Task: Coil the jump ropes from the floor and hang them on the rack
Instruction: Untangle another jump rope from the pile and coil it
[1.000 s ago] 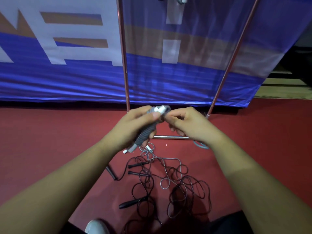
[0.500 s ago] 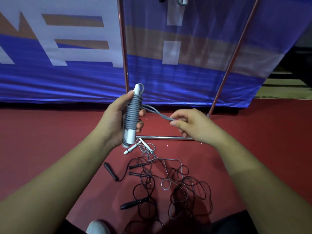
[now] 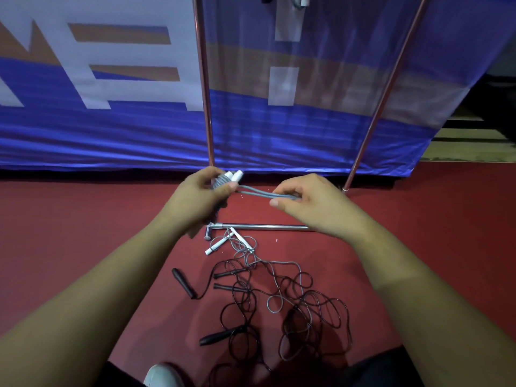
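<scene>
My left hand point(image 3: 202, 195) grips a grey jump rope bundle point(image 3: 224, 180), its cord wound round the white-tipped handles. A doubled end of that grey cord point(image 3: 258, 193) runs rightward to my right hand point(image 3: 308, 202), which pinches it between thumb and fingers. Both hands hover above the red floor in front of the metal rack point(image 3: 205, 88). Below them lies a tangle of black ropes point(image 3: 279, 314) with black handles, and a loose grey rope with white handles point(image 3: 223, 243).
The rack's two copper uprights rise against a blue banner point(image 3: 83, 129); its chrome base bar point(image 3: 265, 227) lies on the floor. Items hang at the rack's top point(image 3: 300, 0). My white shoe point(image 3: 162, 375) shows at the bottom edge.
My left hand has tipped the wound bundle from upright to pointing away. My right hand has moved right, drawing the doubled cord end out level.
</scene>
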`<state>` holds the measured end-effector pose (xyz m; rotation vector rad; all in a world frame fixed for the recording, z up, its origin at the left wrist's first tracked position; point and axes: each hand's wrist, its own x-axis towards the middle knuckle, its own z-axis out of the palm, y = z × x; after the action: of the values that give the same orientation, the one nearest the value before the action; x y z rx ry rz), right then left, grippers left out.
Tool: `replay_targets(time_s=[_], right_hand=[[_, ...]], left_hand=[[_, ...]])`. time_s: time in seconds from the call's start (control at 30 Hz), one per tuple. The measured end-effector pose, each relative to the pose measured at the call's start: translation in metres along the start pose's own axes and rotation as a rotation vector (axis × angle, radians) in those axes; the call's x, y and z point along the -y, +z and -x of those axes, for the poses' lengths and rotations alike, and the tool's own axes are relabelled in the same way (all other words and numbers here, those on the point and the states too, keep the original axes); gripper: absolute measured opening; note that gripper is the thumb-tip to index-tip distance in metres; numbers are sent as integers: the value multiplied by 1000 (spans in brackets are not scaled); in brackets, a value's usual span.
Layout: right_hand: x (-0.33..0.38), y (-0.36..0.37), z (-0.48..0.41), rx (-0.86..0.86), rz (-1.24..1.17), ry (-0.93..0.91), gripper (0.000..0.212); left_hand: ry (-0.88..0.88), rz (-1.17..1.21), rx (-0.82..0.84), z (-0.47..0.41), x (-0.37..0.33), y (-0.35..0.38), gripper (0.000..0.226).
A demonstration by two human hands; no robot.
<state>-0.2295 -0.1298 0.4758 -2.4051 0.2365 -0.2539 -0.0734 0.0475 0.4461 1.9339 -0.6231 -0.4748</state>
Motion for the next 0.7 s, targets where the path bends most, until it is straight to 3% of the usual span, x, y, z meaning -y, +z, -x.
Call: replay_targets(time_s=[0.13, 0.23, 0.37, 0.53, 0.6, 0.7], right_hand=[[3, 3, 4, 66, 83, -78, 13], [1, 5, 5, 60, 56, -75, 14], [-2, 1, 6, -21, -26, -41, 11], [0, 8, 4, -50, -55, -66, 12], [-2, 8, 1, -78, -90, -36, 11], [-11, 5, -5, -124, -233, 39, 10]], left_hand=[[70, -603, 58, 4, 8, 11, 29], [141, -787, 199, 13, 5, 24, 33], [231, -774, 402, 31, -8, 36, 40], [347, -870, 316, 37, -12, 47, 57], [349, -756, 283, 38, -12, 49, 51], [313, -322, 337, 42, -16, 50, 33]])
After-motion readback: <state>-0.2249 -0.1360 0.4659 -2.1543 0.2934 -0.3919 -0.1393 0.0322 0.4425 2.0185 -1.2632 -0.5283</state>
